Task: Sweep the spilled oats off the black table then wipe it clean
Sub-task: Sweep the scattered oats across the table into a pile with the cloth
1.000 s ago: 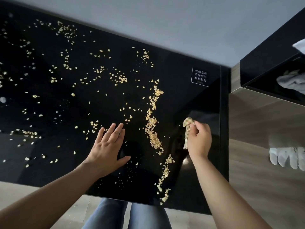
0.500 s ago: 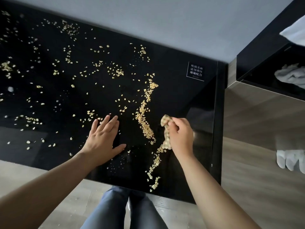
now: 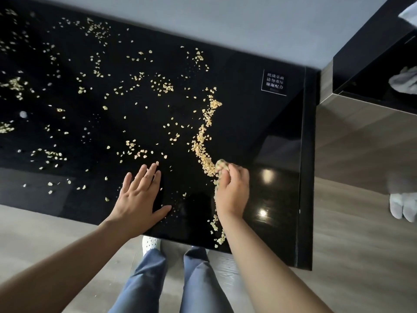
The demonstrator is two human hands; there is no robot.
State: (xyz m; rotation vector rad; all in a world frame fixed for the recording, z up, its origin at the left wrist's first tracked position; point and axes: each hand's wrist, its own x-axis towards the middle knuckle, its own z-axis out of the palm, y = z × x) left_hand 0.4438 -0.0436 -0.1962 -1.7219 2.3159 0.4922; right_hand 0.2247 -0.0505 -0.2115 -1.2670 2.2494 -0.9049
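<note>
Pale oats lie scattered over the glossy black table, with a dense ridge running from the middle down to the near edge. My right hand grips a small bunched cloth and holds it against the lower part of that ridge. Most of the cloth is hidden under the fingers. My left hand rests flat on the table with fingers spread, to the left of the ridge, holding nothing.
A white-lettered label sits at the table's far right corner. A dark cabinet with a grey rag stands to the right. The table's near edge is just above my legs. Another person's white-socked foot is at right.
My right hand has slid the cloth leftward into the ridge of oats, pushing the ridge left. My left hand has stayed flat in place.
</note>
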